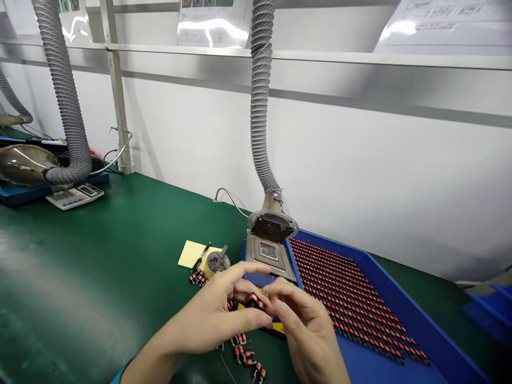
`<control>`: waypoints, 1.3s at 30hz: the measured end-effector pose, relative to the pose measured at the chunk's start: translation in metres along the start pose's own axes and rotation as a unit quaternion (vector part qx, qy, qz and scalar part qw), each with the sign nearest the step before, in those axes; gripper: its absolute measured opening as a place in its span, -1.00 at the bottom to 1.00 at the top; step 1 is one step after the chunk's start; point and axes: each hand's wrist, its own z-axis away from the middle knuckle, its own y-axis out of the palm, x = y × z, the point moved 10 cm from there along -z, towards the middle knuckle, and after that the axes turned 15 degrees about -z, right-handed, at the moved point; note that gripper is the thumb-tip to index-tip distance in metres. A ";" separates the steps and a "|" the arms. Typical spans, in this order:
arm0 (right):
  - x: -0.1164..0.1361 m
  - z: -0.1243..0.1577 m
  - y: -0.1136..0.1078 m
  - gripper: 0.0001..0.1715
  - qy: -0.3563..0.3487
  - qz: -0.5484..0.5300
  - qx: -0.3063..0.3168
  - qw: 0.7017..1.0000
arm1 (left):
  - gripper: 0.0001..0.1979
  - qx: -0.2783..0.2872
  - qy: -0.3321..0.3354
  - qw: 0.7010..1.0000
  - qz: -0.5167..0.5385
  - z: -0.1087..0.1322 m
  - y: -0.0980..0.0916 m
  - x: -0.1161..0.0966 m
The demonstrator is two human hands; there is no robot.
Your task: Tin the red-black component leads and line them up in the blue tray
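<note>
My left hand (218, 306) is closed on a small copper-red and black wire-wound coil (255, 302), held between thumb and fingers. Close against it, my right hand (306, 325) has thumb and index finger pinched at the coil's right side. Whatever is between those right fingertips is too small to make out. Several more loose coils (244, 353) lie on the green table below my hands, and another small cluster of coils (198, 278) sits beyond my left hand. Part of a yellow and black thing (279, 327) shows beneath my hands, mostly hidden.
A blue tray (416, 304) on the right holds rows of coils. Ahead stands a metal solder pot (250, 250) under a fume hood (273, 224) with a grey hose. A round tub (218, 261), a pen (201, 256) and yellow paper (191, 253) lie left of it; a calculator (75, 196) is farther left.
</note>
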 end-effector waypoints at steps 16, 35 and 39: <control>-0.006 -0.005 0.007 -0.77 0.012 -0.098 -0.047 0.994 | -0.58 0.017 -0.008 1.000 0.001 -0.001 0.006 0.001; 0.024 0.002 0.001 -0.94 -0.144 0.054 -0.084 0.985 | -0.86 -0.063 0.015 0.984 -0.164 -0.003 -0.005 -0.010; 0.024 0.002 0.001 -0.90 -0.150 0.055 -0.088 0.983 | -0.86 -0.074 0.024 0.982 -0.172 -0.003 -0.006 -0.012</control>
